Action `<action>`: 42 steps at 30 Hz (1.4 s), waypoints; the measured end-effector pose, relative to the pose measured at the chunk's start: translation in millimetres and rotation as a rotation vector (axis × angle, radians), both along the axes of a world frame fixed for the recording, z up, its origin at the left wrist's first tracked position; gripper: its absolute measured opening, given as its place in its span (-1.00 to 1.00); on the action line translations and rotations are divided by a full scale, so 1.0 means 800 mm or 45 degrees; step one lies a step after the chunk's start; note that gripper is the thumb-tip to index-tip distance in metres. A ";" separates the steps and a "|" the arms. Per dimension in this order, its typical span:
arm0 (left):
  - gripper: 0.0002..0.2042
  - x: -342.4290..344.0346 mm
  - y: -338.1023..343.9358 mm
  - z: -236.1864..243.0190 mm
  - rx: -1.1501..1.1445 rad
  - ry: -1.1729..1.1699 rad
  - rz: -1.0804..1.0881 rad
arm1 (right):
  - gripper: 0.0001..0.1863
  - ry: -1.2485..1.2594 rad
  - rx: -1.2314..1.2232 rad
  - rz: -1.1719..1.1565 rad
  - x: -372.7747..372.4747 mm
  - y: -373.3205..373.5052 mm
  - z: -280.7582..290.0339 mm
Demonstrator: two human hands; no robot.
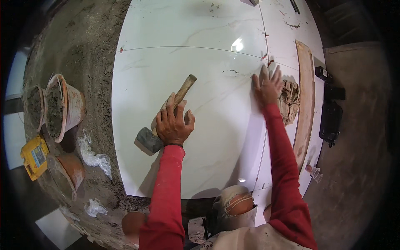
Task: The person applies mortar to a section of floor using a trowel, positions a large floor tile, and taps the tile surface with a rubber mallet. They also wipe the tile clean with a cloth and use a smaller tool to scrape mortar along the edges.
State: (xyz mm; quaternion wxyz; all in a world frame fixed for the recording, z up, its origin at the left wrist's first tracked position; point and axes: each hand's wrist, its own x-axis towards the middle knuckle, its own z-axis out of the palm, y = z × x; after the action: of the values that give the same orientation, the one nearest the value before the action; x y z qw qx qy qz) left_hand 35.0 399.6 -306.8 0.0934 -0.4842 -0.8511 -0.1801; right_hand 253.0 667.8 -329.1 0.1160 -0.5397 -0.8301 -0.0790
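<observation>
Large glossy white tiles (208, 162) with faint veining lie before me. My left hand (173, 121) rests over the wooden handle of a rubber mallet (149, 140), fingers stretched out and a little apart rather than wrapped round it. The mallet's dark head lies on the tile beside my wrist. Farther right, my right hand (267, 88) is flat on the tile surface with its fingers spread, close to a joint. Just beyond its fingertips, small red pieces (264, 57) stick up at the crossing of the joints. A crumpled brown cloth (289, 102) lies right beside that hand.
A wooden board (304, 104) runs along the right tiles, with a black bag (331, 121) and a clear plastic cup (314, 173) farther out. Left, on rough mortar (93, 54), stand buckets (75, 106), a yellow container (35, 157) and crumpled plastic (96, 156).
</observation>
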 end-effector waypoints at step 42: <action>-0.54 0.036 -0.068 0.013 0.191 0.116 -0.149 | -0.47 0.784 -1.049 -0.020 0.284 -0.097 0.043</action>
State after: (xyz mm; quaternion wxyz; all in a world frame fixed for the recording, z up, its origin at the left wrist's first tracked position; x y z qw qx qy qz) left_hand 63.7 344.9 -296.0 0.1574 -0.5325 -0.8003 -0.2263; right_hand 480.1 590.2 -294.9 0.1320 -0.5450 -0.7156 0.4164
